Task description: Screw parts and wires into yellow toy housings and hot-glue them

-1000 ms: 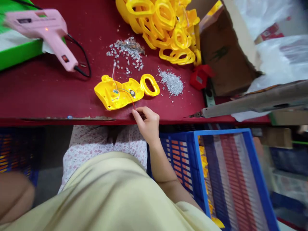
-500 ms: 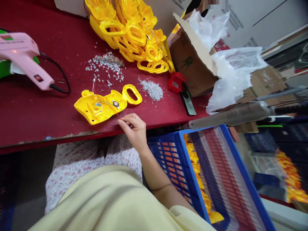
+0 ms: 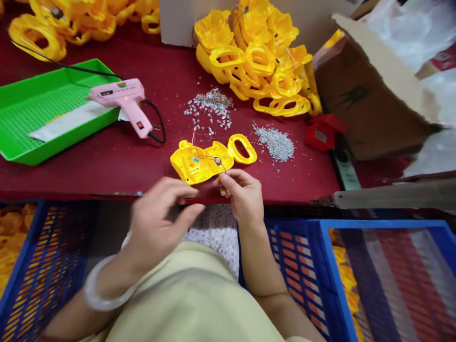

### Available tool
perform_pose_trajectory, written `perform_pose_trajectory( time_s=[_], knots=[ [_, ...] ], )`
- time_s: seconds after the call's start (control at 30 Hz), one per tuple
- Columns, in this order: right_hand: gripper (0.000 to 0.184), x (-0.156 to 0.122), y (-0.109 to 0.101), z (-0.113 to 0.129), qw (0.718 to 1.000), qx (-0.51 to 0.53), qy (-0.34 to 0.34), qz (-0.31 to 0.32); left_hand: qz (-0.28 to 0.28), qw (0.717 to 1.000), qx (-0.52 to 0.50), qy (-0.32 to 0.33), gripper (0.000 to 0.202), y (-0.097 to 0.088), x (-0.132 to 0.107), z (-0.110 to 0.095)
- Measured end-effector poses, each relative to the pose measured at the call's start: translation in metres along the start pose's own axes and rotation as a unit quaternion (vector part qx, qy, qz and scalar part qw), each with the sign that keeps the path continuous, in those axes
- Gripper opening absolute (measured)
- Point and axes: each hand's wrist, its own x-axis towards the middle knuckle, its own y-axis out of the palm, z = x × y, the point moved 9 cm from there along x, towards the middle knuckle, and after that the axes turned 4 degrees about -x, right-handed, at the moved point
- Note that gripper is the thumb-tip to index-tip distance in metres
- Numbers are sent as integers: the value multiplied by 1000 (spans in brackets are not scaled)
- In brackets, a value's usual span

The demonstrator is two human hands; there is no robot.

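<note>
One yellow plastic shell (image 3: 204, 168): lay hollow side up on the red table (image 3: 89, 178), near the front edge, its oval ring (image 3: 232, 153) at the right end.
Fittings, shell: a small round speaker (image 3: 217, 161) and thin wires inside.
Right hand (image 3: 245, 195): pinched a red wire (image 3: 224, 168) between thumb and fingertips, just beside the shell's front side.
Left hand (image 3: 156, 223): open, thumb and fingers apart, blurred, near the shell's left front corner; white bangle (image 3: 101, 297) at the wrist.
Metal bits, two piles: round bits (image 3: 213, 104) behind the shell; screws (image 3: 277, 144) to its right.
Pink glue gun (image 3: 124, 97): lay with its nozzle over the green tray (image 3: 67, 142).
Heap of yellow parts (image 3: 256, 64): stood farther back.
</note>
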Motion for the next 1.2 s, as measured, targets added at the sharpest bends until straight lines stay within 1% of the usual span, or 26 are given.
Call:
perform_pose_trajectory(
  time_s=[0.07,0.13,0.2,0.23,0.37,0.5,0.7,0.8,0.83,0.9,0.93,0.97,1.0,1.07,1.1,1.13,1.2],
  knots=[
    [23,-1,4,1,1000,7,0,0,-7,1000,26,-5,17,16,-1,5],
    [22,-3,7,1,1000,15,-6,1,-22,995,97,-1,22,29,0,8],
    [20,-5,7,1,1000,19,-8,2,-31,986,165,10,23,37,3,9],
    [19,-5,7,0,1000,19,-9,2,-33,983,181,17,21,39,4,8],
    [14,-6,4,1,999,1,-31,8,-34,981,187,33,16,35,7,7],
    [11,-7,2,9,997,-52,-61,14,-39,981,185,36,15,32,9,8],
    [13,-9,10,20,979,-170,-83,73,-75,974,192,94,12,29,9,-1],
    [16,-8,7,24,974,-195,-89,72,-83,970,195,120,10,28,9,-1],
    [17,-7,4,25,971,-211,-91,64,-85,969,198,123,16,28,10,2],
    [19,0,-7,31,957,-268,-110,24,-82,968,209,115,42,28,13,12],
    [20,5,-13,35,943,-306,-128,-6,-74,969,214,102,56,28,15,20],
    [20,10,-20,41,925,-348,-150,-40,-64,971,215,86,67,30,17,29],
    [20,15,-26,48,903,-388,-171,-72,-55,973,211,69,73,31,18,38],
    [19,25,-32,57,861,-452,-203,-119,-38,981,187,45,73,34,20,51],
    [18,30,-34,59,845,-473,-212,-132,-32,984,170,39,71,35,21,56],
    [18,35,-34,61,834,-488,-217,-141,-29,987,152,38,69,36,21,58],
    [18,42,-34,60,825,-500,-220,-148,-28,991,121,44,68,36,20,58]
  ],
)
